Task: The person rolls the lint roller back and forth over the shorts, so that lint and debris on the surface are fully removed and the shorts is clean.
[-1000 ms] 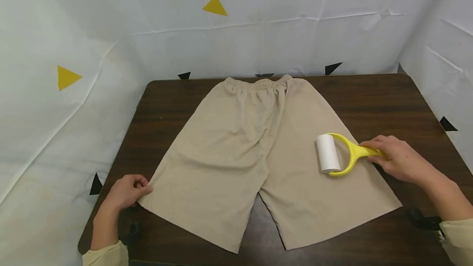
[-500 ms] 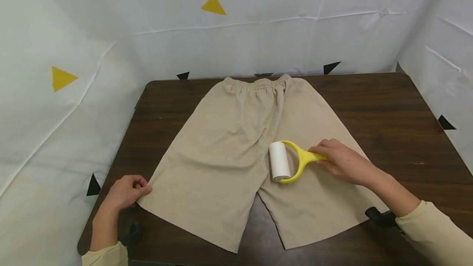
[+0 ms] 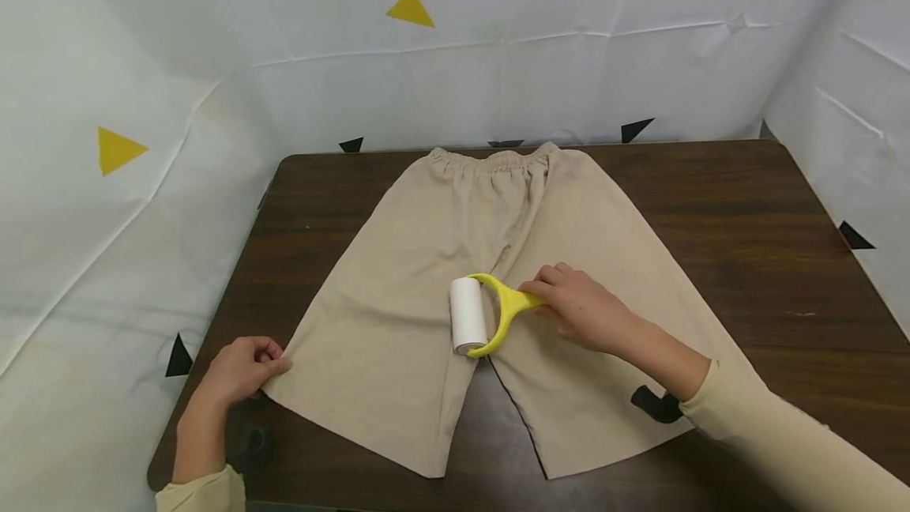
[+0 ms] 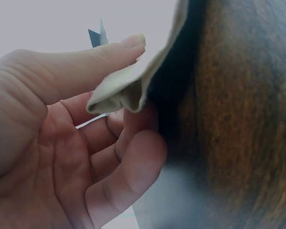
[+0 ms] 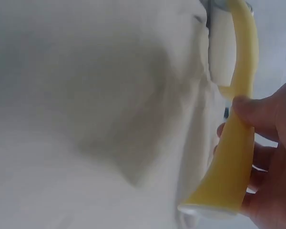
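Beige shorts (image 3: 398, 283) with a gathered elastic waistband lie spread out, waist toward the back. My left hand (image 3: 242, 370) pinches the outer hem corner of the left leg; in the left wrist view the folded hem (image 4: 121, 90) sits between thumb and fingers. With my right hand (image 3: 579, 306) I grip the yellow handle (image 5: 231, 157) of a lint roller (image 3: 469, 316). Its white roll rests on the shorts at the crotch, on the inner edge of the left leg. The fabric bunches slightly beneath it.
A dark wood-grain table (image 3: 753, 235) bears the shorts. White sheeting (image 3: 498, 85) with yellow and black triangles stands behind and at both sides. A black strap piece (image 3: 656, 404) juts from my right wrist, over the right leg.
My right hand has swept the lint roller leftward across the right leg to the crotch. The left leg's inner hem has shifted slightly left. My left hand keeps its place at the hem corner.
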Action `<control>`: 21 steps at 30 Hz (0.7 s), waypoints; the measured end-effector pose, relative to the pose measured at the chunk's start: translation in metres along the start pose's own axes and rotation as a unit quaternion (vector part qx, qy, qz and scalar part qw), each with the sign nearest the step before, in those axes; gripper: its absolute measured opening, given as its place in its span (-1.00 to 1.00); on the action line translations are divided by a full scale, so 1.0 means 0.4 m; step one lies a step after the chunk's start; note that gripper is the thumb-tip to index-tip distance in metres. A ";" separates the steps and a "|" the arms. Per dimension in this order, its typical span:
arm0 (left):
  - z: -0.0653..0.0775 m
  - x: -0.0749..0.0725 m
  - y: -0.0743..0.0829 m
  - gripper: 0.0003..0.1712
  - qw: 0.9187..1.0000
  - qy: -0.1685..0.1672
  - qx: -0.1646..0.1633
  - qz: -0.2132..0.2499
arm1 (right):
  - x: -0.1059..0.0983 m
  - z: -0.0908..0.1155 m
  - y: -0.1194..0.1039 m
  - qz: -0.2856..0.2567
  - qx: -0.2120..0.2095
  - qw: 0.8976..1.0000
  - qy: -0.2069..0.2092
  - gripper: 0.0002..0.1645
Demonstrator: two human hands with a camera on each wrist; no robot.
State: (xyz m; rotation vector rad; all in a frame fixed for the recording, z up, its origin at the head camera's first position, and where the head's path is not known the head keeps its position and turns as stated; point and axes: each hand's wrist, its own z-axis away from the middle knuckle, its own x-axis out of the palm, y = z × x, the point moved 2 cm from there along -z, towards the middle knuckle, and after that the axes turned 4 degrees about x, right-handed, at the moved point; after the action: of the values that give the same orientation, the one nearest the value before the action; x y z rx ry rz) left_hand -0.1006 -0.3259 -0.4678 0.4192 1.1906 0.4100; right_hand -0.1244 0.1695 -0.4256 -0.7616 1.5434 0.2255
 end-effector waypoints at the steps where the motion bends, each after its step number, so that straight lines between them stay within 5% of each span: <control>1: 0.000 0.000 0.000 -0.74 1.000 0.000 -0.001 0.000 | 0.005 -0.013 -0.012 0.008 -0.002 1.000 -0.002 -0.66; 15: -0.001 0.004 -0.003 -0.74 1.000 -0.001 -0.018 -0.001 | 0.109 -0.184 -0.190 0.085 -0.067 0.994 0.011 -0.69; 21: -0.001 0.003 -0.003 -0.74 1.000 -0.003 -0.021 0.005 | 0.163 -0.264 -0.265 0.102 -0.064 0.993 0.012 -0.73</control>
State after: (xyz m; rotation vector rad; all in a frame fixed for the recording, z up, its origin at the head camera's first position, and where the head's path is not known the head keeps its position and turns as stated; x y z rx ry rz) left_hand -0.1007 -0.3261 -0.4695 0.3903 1.1725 0.4413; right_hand -0.1444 0.0081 -0.4403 -0.7082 1.6428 0.4719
